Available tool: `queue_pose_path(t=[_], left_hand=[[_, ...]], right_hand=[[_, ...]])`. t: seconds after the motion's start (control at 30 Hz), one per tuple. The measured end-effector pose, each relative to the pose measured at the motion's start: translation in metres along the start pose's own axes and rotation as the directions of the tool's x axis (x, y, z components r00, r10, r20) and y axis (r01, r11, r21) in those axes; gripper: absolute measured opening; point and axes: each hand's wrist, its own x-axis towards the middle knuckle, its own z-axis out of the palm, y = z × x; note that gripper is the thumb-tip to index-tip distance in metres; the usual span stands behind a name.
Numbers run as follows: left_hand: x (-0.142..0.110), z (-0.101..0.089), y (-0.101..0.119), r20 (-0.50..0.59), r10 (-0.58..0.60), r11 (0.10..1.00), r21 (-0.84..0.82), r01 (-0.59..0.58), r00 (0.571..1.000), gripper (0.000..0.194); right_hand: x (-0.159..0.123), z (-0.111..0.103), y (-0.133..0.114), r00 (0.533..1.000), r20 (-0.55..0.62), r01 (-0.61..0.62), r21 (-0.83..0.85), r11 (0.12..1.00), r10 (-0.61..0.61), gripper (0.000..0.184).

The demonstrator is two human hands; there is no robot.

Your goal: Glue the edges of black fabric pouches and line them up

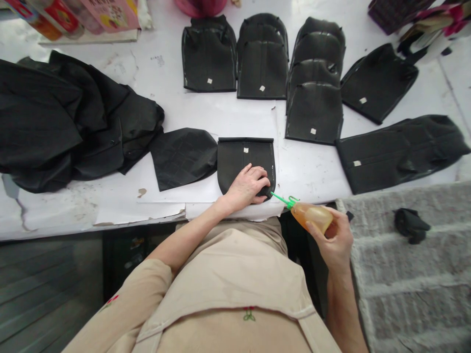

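My left hand (pixel 249 185) presses down on a black leather-like panel (pixel 231 164) near the table's front edge, fingers apart and slightly bent. This panel has a straight folded top edge, a rounded lower end and a small white sticker. In my right hand (pixel 336 235) is a squeeze glue bottle (pixel 312 215) of amber liquid, tilted on its side. Its thin green nozzle points left, with the tip at the panel's lower right edge, close to my left fingers. A shiny line runs along that edge. Touching the panel's left side is a black fabric piece (pixel 186 157).
Stacks of similar black panels lie along the back, among them a long overlapping stack (pixel 314 93) and another at right (pixel 401 152). A black cloth heap (pixel 73 122) covers the left. Bottles (pixel 62 17) stand back left. A grey ridged surface (pixel 412 274) holds a black scrap.
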Motion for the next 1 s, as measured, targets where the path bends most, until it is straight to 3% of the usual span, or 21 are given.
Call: queue_pose_path(t=[0.23, 0.43, 0.73, 0.9, 1.0], left_hand=[[-0.001, 0.001, -0.001, -0.01, 0.002, 1.0, -0.009, -0.002, 1.0, 0.028], [-0.001, 0.0, -0.001, -0.01, -0.004, 1.0, -0.016, 0.004, 1.0, 0.027], [-0.001, 0.0, -0.001, -0.003, -0.005, 1.0, -0.02, 0.005, 1.0, 0.027], [-0.001, -0.005, -0.001, 0.038, 0.0, 1.0, -0.009, 0.0, 0.999, 0.029], [0.0, -0.008, -0.004, 0.052, 0.022, 1.0, 0.007, -0.022, 0.998, 0.03]], right_hand=[[0.003, 0.004, -0.001, 0.998, 0.051, -0.027, -0.017, 0.999, 0.028, 0.058], [0.006, -0.006, -0.001, 0.996, 0.093, -0.008, -0.073, 0.997, 0.015, 0.059], [0.007, 0.0, 0.002, 0.997, 0.076, 0.002, -0.035, 0.999, 0.001, 0.056], [0.008, -0.01, 0.004, 0.996, 0.089, -0.024, -0.022, 0.999, 0.025, 0.057], [0.008, -0.015, 0.001, 0.998, 0.037, -0.049, 0.016, 0.999, 0.048, 0.057]])
